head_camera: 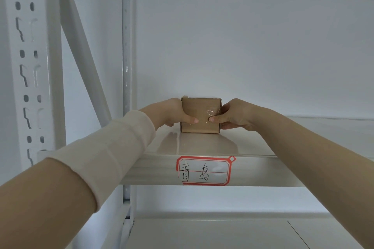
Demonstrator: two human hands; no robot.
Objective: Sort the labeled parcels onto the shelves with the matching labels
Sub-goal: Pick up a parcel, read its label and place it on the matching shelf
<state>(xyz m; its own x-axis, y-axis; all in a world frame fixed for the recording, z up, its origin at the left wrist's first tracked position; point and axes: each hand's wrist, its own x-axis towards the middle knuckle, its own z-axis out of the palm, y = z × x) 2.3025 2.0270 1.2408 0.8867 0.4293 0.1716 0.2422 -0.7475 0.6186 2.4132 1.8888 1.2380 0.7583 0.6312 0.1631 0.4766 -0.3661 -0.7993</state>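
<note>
A small brown cardboard parcel (200, 113), sealed with clear tape, rests on the white shelf (283, 139). My left hand (172, 113) grips its left side, thumb across the front face. My right hand (236, 114) grips its right side, thumb also on the front. The two thumbs nearly meet. On the shelf's front edge, just below the parcel, is a red-bordered label (204, 170) with handwritten characters. No label shows on the parcel's visible faces.
A white slotted upright (30, 62) and a diagonal brace (81, 42) stand at the left. A rear post (126, 46) rises behind the shelf's left end. A lower shelf (222, 232) lies beneath. A white wall backs the rack.
</note>
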